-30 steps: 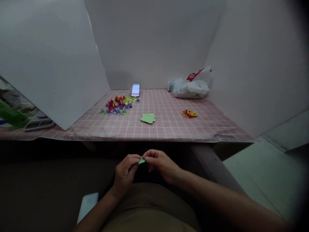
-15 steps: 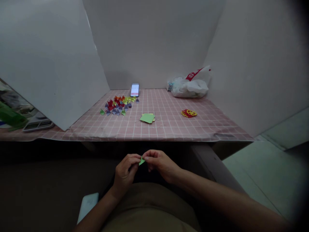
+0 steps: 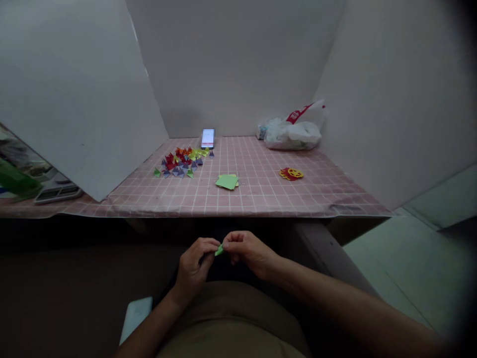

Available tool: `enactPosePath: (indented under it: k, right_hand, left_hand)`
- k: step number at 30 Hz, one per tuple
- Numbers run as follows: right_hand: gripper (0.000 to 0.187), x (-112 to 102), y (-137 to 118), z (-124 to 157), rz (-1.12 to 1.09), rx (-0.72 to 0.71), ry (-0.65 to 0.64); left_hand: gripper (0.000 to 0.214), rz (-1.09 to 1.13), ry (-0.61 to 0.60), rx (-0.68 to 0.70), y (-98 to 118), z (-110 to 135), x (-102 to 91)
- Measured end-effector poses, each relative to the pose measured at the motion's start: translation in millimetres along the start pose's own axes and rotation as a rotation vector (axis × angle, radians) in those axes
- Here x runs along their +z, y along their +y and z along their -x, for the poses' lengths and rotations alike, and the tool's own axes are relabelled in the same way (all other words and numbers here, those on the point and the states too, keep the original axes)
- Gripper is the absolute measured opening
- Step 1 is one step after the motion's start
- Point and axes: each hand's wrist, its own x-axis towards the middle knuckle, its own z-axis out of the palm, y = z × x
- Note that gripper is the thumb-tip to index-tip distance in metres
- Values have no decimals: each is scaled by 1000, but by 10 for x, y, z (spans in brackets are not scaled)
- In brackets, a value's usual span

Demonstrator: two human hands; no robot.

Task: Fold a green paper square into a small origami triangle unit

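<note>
A small folded piece of green paper [image 3: 219,250] is pinched between my two hands, over my lap and in front of the table edge. My left hand [image 3: 194,261] grips its left side with thumb and fingers. On the right side, the thumb and index finger of my right hand [image 3: 249,252] are closed on it. Fingertips hide part of the folds. Beyond, on the table, lies a small stack of green and yellow paper squares [image 3: 227,182]. Farther left sits a cluster of folded paper pieces [image 3: 182,161] in red, orange, yellow, purple and green.
A lit phone [image 3: 207,138] stands at the back of the pink checked tablecloth [image 3: 257,199]. Red and yellow cut-out pieces [image 3: 291,173] lie right of the stack. A white plastic bag [image 3: 294,135] rests behind them. White panels [image 3: 74,89] enclose the table. A white device [image 3: 136,318] lies by my left forearm.
The green paper has turned a little in my fingers and shows a narrower shape. My right fingertips have shifted slightly right. Things on the table stay where they were.
</note>
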Motion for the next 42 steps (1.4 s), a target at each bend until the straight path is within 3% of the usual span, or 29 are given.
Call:
enactPosePath:
  k: [8,16,23,34,42]
  right_hand:
    - [17,1,-33,23,-84,32,-78]
    - [18,34,-41,43,136,-85,-52]
    - [12,50,-13,37,327,-145,-57]
    - [14,59,79,13,283,-144,-78]
    - [11,61,74,25,356,-195,-52]
  left_hand:
    - [12,115,2,-230,-37,45,30]
    - [7,245,-11,-468,-7,51,54]
    - [9,145,-34,-390,-12,46,38]
    - [9,12,-40,-300,30,28,41]
    - [10,-17,-45,-308,18,20,52]
